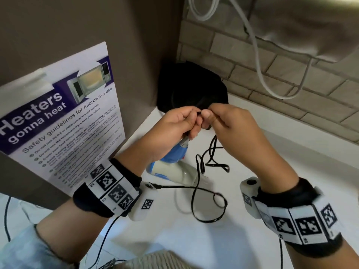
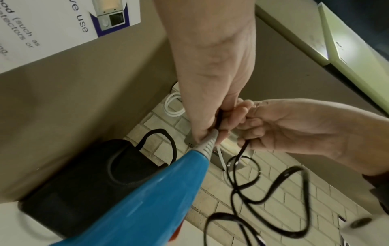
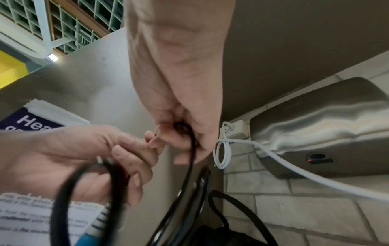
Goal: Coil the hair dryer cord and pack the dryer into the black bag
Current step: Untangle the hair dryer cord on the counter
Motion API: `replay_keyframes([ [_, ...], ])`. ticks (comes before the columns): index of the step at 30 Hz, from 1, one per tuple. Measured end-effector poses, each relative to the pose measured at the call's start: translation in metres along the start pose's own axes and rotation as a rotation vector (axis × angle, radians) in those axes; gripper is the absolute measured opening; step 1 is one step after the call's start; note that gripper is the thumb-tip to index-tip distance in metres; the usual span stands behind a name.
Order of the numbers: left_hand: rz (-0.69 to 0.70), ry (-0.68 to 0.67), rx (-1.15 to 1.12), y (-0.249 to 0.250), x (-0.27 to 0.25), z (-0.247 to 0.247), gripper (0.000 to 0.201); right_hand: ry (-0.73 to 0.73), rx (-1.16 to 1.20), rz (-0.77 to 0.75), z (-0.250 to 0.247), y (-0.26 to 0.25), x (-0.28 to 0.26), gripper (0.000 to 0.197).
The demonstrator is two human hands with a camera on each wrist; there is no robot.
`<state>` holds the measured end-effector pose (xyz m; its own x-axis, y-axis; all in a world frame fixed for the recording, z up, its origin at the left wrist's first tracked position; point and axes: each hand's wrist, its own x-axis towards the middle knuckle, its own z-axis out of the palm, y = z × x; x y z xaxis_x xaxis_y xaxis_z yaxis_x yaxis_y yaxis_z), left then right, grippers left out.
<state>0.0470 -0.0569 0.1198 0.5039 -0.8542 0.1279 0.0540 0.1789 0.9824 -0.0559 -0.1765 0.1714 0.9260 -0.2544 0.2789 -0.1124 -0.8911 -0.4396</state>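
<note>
A blue and white hair dryer (image 1: 171, 162) hangs handle-up below my left hand (image 1: 191, 123), above the white counter (image 1: 272, 171). My left hand grips the black cord (image 1: 209, 191) just above the grey strain relief (image 2: 207, 146) of the blue handle (image 2: 157, 191). My right hand (image 1: 207, 115) pinches the same cord (image 3: 190, 158) right beside the left fingers (image 3: 134, 166). Loose loops of cord (image 2: 263, 191) dangle under both hands. The black bag (image 1: 190, 86) stands in the corner just behind the hands, its mouth facing me.
A laminated microwave safety poster (image 1: 64, 123) leans on the brown panel at the left. A white cable (image 1: 258, 61) hangs down the brick wall (image 1: 252, 74). A steel wall appliance (image 3: 315, 124) sits at the upper right.
</note>
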Motion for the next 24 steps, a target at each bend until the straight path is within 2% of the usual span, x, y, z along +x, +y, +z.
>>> replay_keyframes([
  [6, 0.028, 0.045, -0.151, -0.006, -0.002, 0.004, 0.033, -0.065, 0.516, 0.144, 0.004, -0.001, -0.007, 0.031],
  [9, 0.013, 0.041, -0.218, -0.007, -0.003, 0.003, 0.030, -0.094, 0.683, 0.184, 0.008, 0.009, -0.011, 0.030],
  [16, -0.009, 0.097, -0.334, -0.008, -0.009, 0.002, 0.019, -0.060, 0.781, 0.346, 0.019, 0.048, -0.027, 0.027],
  [18, -0.016, 0.118, -0.348, -0.008, -0.009, 0.002, 0.023, -0.069, 0.791, 0.387, 0.027, 0.056, -0.033, 0.027],
  [21, -0.033, 0.162, -0.340, -0.008, -0.007, 0.005, 0.039, -0.069, 0.859, 0.440, 0.038, 0.066, -0.041, 0.027],
  [24, -0.044, 0.174, -0.354, -0.008, -0.008, 0.006, 0.043, -0.066, 0.892, 0.485, 0.047, 0.073, -0.048, 0.026],
])
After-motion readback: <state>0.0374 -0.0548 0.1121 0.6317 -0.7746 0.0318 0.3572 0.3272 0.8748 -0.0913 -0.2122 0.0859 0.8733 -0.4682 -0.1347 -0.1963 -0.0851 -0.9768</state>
